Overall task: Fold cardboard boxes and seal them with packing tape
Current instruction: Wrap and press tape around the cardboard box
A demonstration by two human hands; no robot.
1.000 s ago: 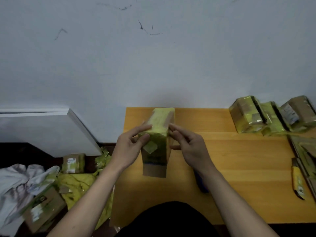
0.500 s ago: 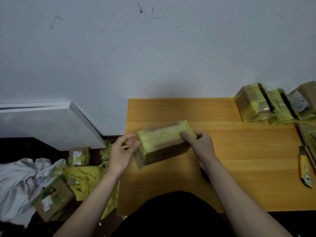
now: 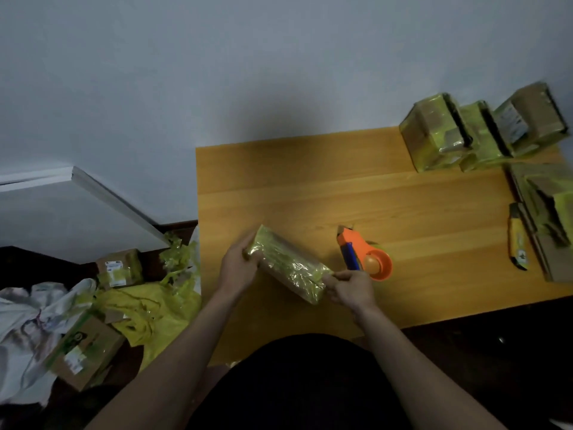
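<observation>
Box point(image 3: 290, 268) now lower, tape dispenser point(image 3: 366, 257) uncovered.

The table point(image 3: 403, 200) is orange-yellow wood with a streaked grain. Near its front-left corner the brown cardboard box point(image 3: 290, 268) wears glossy yellow-green tape. The tape dispenser point(image 3: 367, 259) is orange with a blue handle. The wall point(image 3: 217, 57) is pale grey.

Wooden table point(image 3: 418, 212) with tape dispenser point(image 3: 367, 259), boxes point(image 3: 483, 135).

Cardboard box point(image 3: 290, 268) under glossy, crinkled yellow-green tape; table point(image 3: 403, 200) smooth wood; tape dispenser point(image 3: 364, 257) probably plastic.
</observation>
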